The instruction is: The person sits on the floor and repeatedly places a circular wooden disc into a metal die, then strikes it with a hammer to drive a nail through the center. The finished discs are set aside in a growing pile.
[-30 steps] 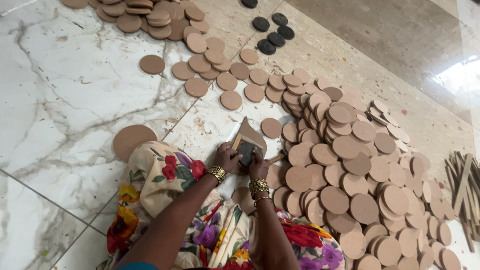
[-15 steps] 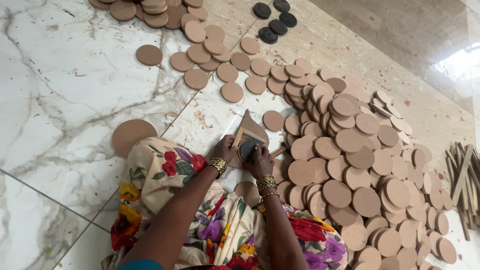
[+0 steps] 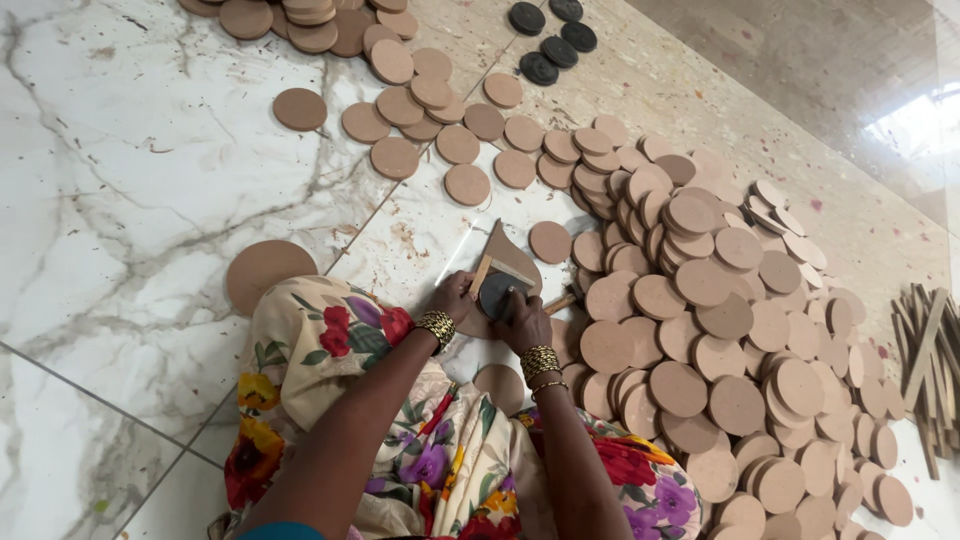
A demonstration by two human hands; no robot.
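Both hands met on a dark round disc [image 3: 497, 294] over a teardrop-shaped board [image 3: 505, 262]: left hand [image 3: 455, 297] beside it, right hand [image 3: 523, 322] gripping it. Brown wooden discs [image 3: 700, 330] heaped the marble floor [image 3: 120, 180] nearby.

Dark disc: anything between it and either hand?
Nothing visible. The dark disc sits on a leaf-shaped board on the floor; the right hand rests on it, fingers over its edge, and the left hand is at its left side, apparently on the board. The brown disc pile lies apart, to the right.
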